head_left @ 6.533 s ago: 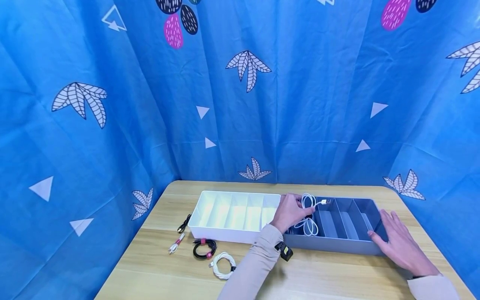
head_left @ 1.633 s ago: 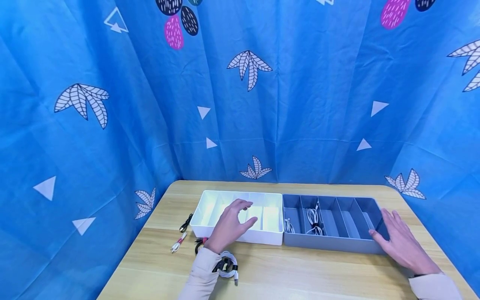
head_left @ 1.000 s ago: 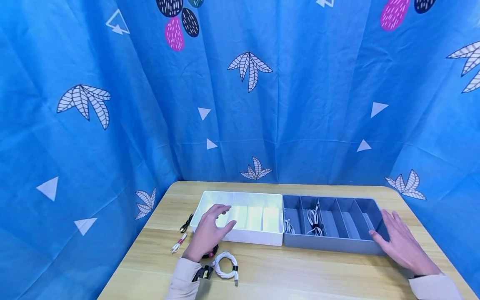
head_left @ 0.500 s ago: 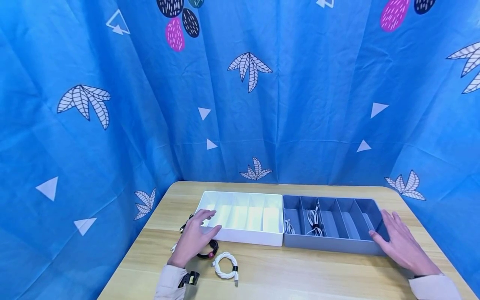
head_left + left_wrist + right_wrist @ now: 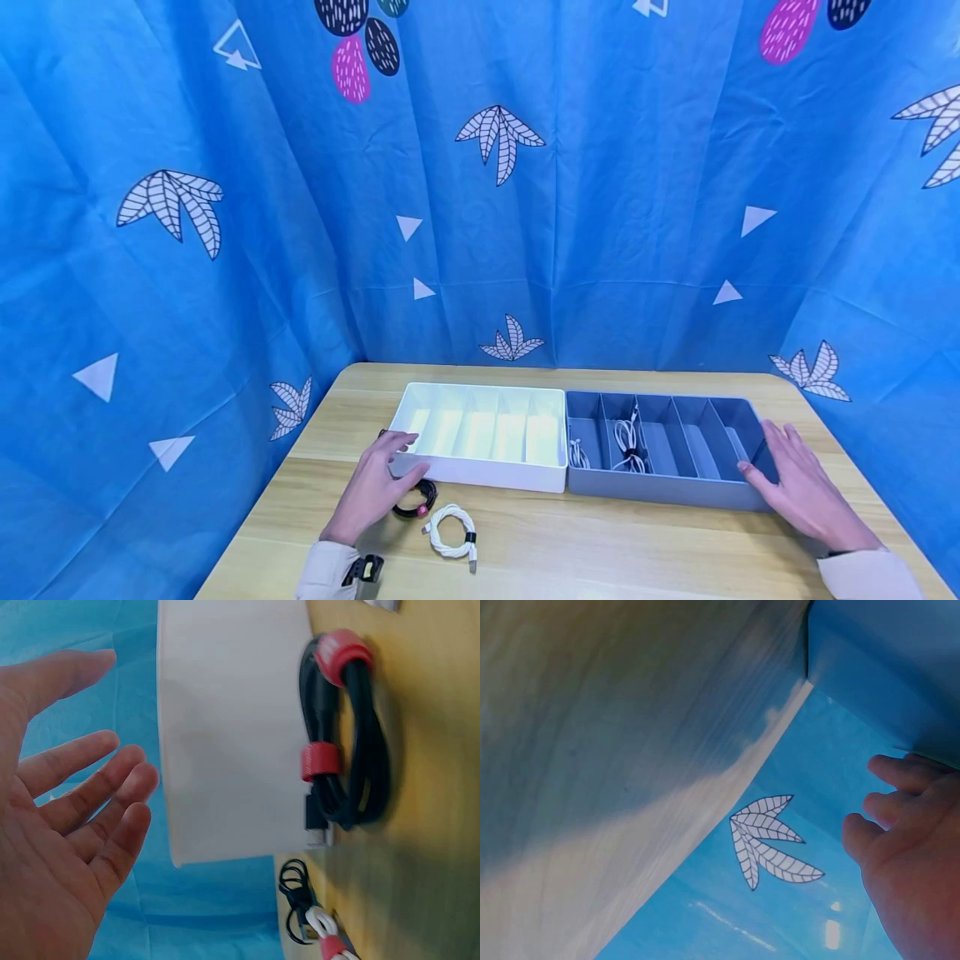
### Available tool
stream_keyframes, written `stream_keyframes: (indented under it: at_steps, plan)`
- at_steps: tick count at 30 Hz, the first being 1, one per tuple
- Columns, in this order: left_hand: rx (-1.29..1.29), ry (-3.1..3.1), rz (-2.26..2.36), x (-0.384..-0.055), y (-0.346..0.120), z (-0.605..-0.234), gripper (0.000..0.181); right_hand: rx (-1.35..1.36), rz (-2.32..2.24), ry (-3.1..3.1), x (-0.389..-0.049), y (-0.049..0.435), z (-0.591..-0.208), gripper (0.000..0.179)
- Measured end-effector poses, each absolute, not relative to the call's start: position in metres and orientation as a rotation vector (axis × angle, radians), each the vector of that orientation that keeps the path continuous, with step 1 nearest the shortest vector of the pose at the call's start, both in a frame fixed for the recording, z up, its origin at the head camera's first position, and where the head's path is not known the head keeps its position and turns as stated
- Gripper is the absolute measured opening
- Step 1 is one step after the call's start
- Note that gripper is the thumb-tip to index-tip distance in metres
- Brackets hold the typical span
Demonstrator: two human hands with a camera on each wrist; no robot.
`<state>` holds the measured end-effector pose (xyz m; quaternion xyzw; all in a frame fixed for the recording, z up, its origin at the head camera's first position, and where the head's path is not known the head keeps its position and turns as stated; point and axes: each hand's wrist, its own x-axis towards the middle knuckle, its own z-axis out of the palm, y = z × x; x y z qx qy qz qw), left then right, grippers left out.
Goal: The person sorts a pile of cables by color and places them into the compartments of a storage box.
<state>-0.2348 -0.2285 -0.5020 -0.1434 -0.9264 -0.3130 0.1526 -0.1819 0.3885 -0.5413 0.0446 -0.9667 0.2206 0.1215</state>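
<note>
My left hand (image 5: 371, 487) holds nothing, its fingers loosely bent and apart, over the table just off the front-left corner of the white divided box (image 5: 487, 473). Close by its thumb lies a coiled black cable (image 5: 322, 697) with red straps. Beyond it in the left wrist view are a small black cable (image 5: 289, 874) and a white cable (image 5: 322, 922) with a red strap; the hand mostly hides these two in the head view. My right hand (image 5: 806, 492) rests at the right end of the grey divided box (image 5: 675, 492), thumb at its front rim, fingers extended along its side.
A coiled white cable (image 5: 450, 550) with a black strap lies at the table's front. Bundled white cables (image 5: 578, 454) sit in the grey box's leftmost compartment, and a white cable with a black tie (image 5: 628, 446) in the second. A blue curtain (image 5: 637, 208) surrounds the table.
The white cable that my left hand held over the grey box now lies in its second compartment. Emptied, that hand has moved left across the white box and down. My right hand has stayed put.
</note>
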Motion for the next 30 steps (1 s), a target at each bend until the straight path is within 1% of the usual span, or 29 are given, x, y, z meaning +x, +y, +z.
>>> stream_keyframes:
  at_steps: [10,20,26,30]
  plan:
    - [-0.427,-2.637,-0.770,-0.232,-0.240,-0.514,0.052,0.135,0.634,-2.817,-0.182,0.388,-0.543,0.087]
    - [-0.388,-2.648,-0.812,-0.226,-0.252,-0.515,0.050,0.139,0.637,-2.810,-0.182,0.388,-0.542,0.087]
    - [-0.371,-2.700,-0.820,-0.224,-0.257,-0.520,0.046,0.131,0.638,-2.817,-0.182,0.388,-0.542,0.087]
    - [-0.352,-2.739,-0.839,-0.224,-0.260,-0.524,0.047,0.131,0.636,-2.821,-0.182,0.388,-0.542,0.087]
